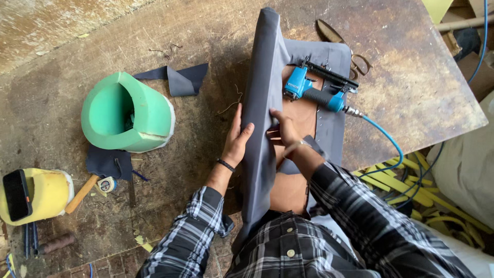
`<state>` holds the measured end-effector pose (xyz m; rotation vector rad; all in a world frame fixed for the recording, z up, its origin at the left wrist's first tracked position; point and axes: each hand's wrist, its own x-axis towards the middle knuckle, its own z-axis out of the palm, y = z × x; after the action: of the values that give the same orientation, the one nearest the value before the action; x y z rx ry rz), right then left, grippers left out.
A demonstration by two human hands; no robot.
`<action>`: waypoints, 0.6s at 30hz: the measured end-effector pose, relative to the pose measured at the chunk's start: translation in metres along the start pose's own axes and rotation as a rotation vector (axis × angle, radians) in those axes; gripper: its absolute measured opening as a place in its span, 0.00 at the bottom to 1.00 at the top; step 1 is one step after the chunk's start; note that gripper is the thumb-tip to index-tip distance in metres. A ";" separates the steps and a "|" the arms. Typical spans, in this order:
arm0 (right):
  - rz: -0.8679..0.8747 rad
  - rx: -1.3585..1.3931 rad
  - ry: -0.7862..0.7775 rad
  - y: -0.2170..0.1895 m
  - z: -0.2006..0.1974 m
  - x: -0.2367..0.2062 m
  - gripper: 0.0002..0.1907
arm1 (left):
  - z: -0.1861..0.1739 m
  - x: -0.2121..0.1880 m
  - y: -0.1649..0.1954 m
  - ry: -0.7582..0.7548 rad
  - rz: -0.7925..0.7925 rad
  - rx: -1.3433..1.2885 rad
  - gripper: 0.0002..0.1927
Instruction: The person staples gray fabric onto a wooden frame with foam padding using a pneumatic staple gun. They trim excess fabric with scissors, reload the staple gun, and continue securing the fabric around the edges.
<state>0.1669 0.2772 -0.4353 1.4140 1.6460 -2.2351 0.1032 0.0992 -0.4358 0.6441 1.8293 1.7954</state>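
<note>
At the near edge of the desk (62,118), you are standing a panel (262,118) on its edge, wrapped in grey fabric, its top leaning away from you toward the far edge. Your left hand (237,141) is pressing flat against the panel's left face, fingers spread and open, bracing rather than gripping. Your right hand (284,131) is working on the other side, its grip narrow, fingertips pinching and smoothing the fabric fold against the brown underside; how tightly they are closing, you cannot tell from here.

A blue stapler (314,90) is lying on the panel's brown back, just beyond your right hand, its blue hose (386,141) running off the right edge of the desk. Scissors (345,49) are resting near the far edge, partly hidden behind the panel.

Judging by how things lie, the fabric is already covering the left face and wrapping over the long edge, and a flap along the right side looks folded over. The near part by your right hand seems to be waiting for fastening, with the brown back bare in the middle.

Toward the left edge, a green foam piece (128,113) is sitting beside a grey scrap (180,80), and a yellow foam block (41,195) is lying near the left corner with a hammer (85,190) beside it.
</note>
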 end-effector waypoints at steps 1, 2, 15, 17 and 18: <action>0.228 0.120 -0.023 0.002 0.008 -0.002 0.26 | 0.000 -0.002 -0.004 -0.001 -0.006 -0.050 0.44; 0.189 0.170 -0.035 0.002 0.012 -0.001 0.26 | -0.001 -0.004 -0.008 -0.001 -0.012 -0.097 0.43; -0.481 0.158 0.175 0.046 0.039 0.046 0.23 | 0.006 -0.001 -0.033 -0.003 0.005 -0.026 0.41; -0.479 0.112 0.179 0.049 0.038 0.048 0.24 | 0.007 0.019 -0.021 -0.056 0.103 0.239 0.40; -0.492 0.069 0.187 0.049 0.038 0.049 0.24 | 0.009 0.033 -0.014 -0.058 0.185 0.401 0.40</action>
<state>0.1384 0.2487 -0.5032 1.3892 2.2041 -2.4808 0.0838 0.1267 -0.4509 1.0322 2.1691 1.5049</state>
